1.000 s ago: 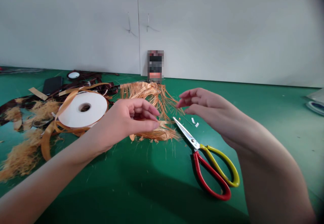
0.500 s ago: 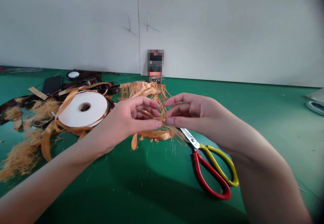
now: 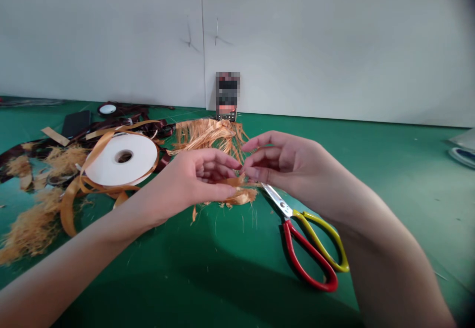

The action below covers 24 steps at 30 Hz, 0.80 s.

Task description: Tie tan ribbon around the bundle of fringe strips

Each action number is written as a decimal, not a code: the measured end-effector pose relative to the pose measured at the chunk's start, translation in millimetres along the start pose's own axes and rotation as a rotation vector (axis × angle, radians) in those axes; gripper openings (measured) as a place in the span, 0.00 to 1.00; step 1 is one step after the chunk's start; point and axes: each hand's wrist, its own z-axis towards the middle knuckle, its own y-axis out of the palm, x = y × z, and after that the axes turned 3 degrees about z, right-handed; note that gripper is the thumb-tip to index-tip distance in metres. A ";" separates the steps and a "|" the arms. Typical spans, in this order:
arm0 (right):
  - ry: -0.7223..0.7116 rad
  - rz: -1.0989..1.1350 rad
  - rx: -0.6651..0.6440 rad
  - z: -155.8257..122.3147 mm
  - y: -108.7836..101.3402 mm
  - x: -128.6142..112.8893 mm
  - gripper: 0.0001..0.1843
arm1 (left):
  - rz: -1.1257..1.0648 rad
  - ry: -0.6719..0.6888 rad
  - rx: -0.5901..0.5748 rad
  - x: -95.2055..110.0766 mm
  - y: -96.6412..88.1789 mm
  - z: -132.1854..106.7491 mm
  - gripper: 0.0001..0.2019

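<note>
My left hand (image 3: 196,177) and my right hand (image 3: 284,162) meet over the mat, their fingertips at a strip of frayed orange ribbon (image 3: 237,194). The strip seems pinched between both hands, though my fingers partly hide it. Behind them lies a bundle of orange ribbon fringe (image 3: 208,135). Steel scissors with red and yellow handles (image 3: 308,244) lie just below my right hand, closed, their blades pointing towards the strip. A white ribbon spool (image 3: 120,157) wrapped in loose orange ribbon sits to the left of my left hand.
The green cutting mat (image 3: 389,219) ends at a white wall (image 3: 334,46). A pixelated object (image 3: 227,96) stands against the wall. Frayed orange tufts (image 3: 31,234), dark ribbon scraps (image 3: 22,155) and a black rectangular item (image 3: 76,124) lie at the left.
Over the last second my right hand has moved left to join my left hand at the ribbon. The frayed strip has come up under my fingers, and the scissors have stayed put.
</note>
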 end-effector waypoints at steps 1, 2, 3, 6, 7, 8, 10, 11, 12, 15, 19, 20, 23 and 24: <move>-0.018 0.007 0.001 -0.1 0.5 0.6 0.11 | 0.003 -0.002 -0.009 -0.5 -0.1 0.4 0.13; -0.033 0.011 -0.001 0.0 1.1 1.3 0.11 | 0.004 -0.001 -0.020 -1.1 -0.2 0.8 0.13; -0.046 0.013 -0.004 0.2 1.8 2.1 0.10 | 0.002 0.001 -0.033 -1.9 -0.4 1.1 0.12; -0.063 -0.011 -0.001 1.5 4.0 4.5 0.09 | -0.030 0.004 -0.055 -5.4 -0.5 1.9 0.12; -0.071 -0.031 0.029 2.1 4.8 5.1 0.08 | -0.051 0.001 -0.053 -7.0 -0.4 2.0 0.13; -0.086 -0.060 0.085 2.7 5.5 5.7 0.09 | -0.076 -0.003 -0.042 -8.7 -0.2 2.2 0.15; -0.123 -0.150 0.262 3.1 6.3 6.2 0.12 | -0.135 -0.009 -0.003 -12.2 0.3 2.6 0.18; -0.141 -0.199 0.363 2.8 6.3 6.0 0.13 | -0.166 -0.009 0.022 -13.7 0.6 2.9 0.19; -0.155 -0.238 0.450 2.0 6.2 5.4 0.14 | -0.199 -0.007 0.047 -15.0 1.1 3.3 0.20; -0.135 -0.292 0.504 -2.7 5.2 1.5 0.14 | -0.305 -0.002 0.113 -17.1 3.1 4.4 0.19; 0.006 -0.374 0.235 -8.7 6.5 -3.0 0.17 | -0.466 -0.005 0.141 -18.0 5.8 6.2 0.15; 0.031 -0.393 0.186 -9.3 7.5 -3.2 0.16 | -0.510 -0.009 0.119 -18.5 6.1 6.7 0.14; 0.043 -0.368 0.088 -8.8 10.5 -1.7 0.12 | -0.624 -0.019 0.016 -21.2 6.5 7.9 0.10; 0.035 -0.324 0.062 -8.3 11.1 -1.0 0.10 | -0.651 -0.021 -0.010 -22.2 6.6 8.0 0.10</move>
